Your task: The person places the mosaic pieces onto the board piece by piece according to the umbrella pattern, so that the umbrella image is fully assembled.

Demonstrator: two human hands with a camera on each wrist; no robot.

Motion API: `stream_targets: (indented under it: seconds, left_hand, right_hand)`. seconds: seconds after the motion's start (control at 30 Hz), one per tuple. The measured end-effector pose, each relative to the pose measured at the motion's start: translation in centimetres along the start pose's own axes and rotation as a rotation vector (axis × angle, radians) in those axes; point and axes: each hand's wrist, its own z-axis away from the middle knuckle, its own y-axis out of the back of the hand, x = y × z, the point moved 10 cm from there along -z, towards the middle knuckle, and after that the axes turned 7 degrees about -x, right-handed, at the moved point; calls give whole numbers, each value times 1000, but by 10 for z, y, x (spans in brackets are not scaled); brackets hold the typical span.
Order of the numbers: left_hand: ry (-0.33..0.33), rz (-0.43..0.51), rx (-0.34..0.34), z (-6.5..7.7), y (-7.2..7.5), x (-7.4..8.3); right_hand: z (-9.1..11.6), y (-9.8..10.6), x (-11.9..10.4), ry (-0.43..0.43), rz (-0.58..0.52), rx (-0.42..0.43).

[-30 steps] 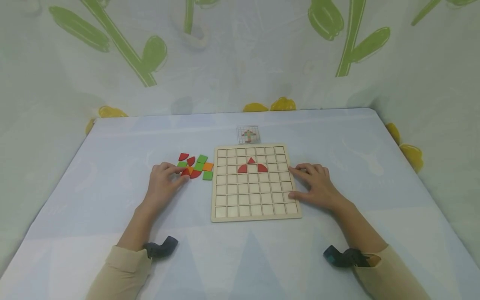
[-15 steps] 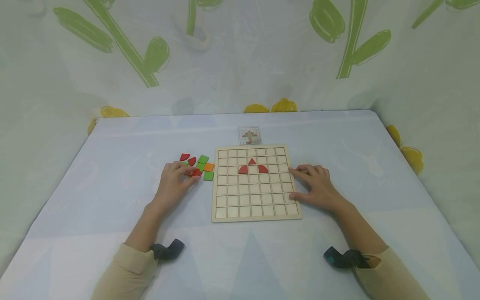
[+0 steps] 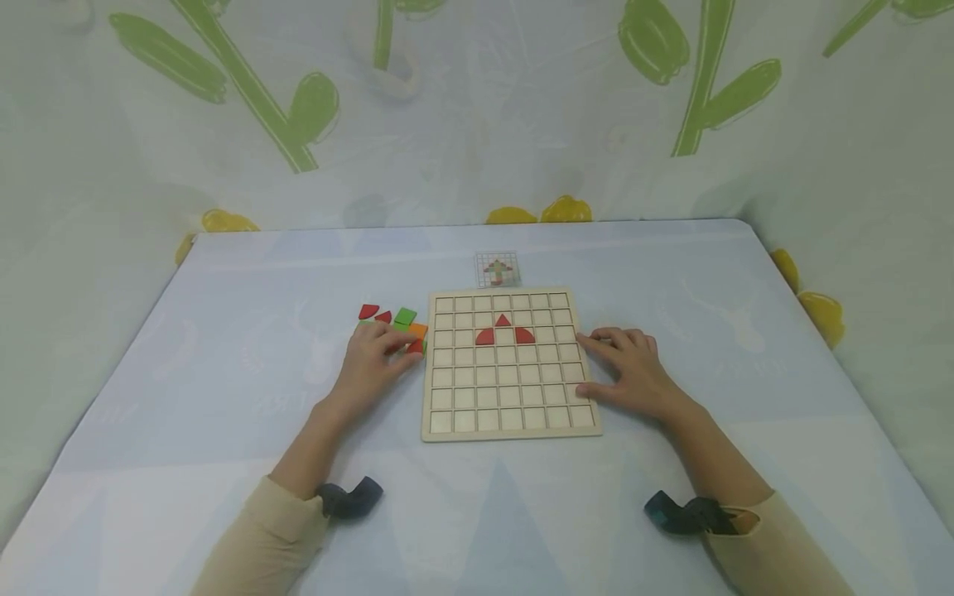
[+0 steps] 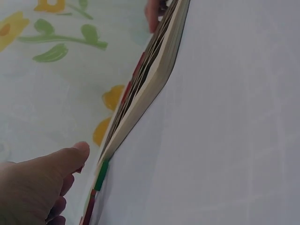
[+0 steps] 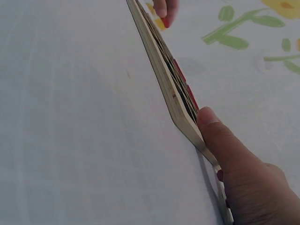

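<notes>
Between the thumb and fingers of my left hand (image 3: 370,360) I pinch a small red wooden tile (image 3: 415,348), its shape partly covered by the fingertips. The same red tile (image 5: 165,22) shows under the fingers in the right wrist view. That hand is just left of the wooden grid board (image 3: 477,432), above the loose tiles. A red triangle (image 3: 503,320) and two red quarter-circle tiles (image 3: 485,337) sit in the board's upper cells. My right hand (image 3: 629,368) rests at the board's right edge, thumb and fingers spread along it; the right wrist view shows the thumb (image 5: 220,136) on the rim.
Loose tiles lie left of the board: a red quarter circle (image 3: 368,311), a green square (image 3: 406,316), an orange one (image 3: 419,330) and others partly behind the left hand. A small pattern card (image 3: 497,269) lies beyond the board's far edge.
My left hand has moved right across the loose tiles toward the board, with the red tile between its fingers. The right hand stays at the board's edge.
</notes>
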Motion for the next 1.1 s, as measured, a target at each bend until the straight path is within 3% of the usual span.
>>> stream_targets:
  seconds: [0.27, 0.8, 1.1]
  left_hand:
    - [-1, 13, -51, -6, -13, 11]
    - [-124, 42, -80, -17, -30, 37]
    - [-136, 35, -103, -20, -39, 41]
  right_hand:
    - [1, 0, -1, 8, -4, 5]
    - [1, 2, -2, 11, -3, 10]
    - [2, 2, -2, 35, -9, 37]
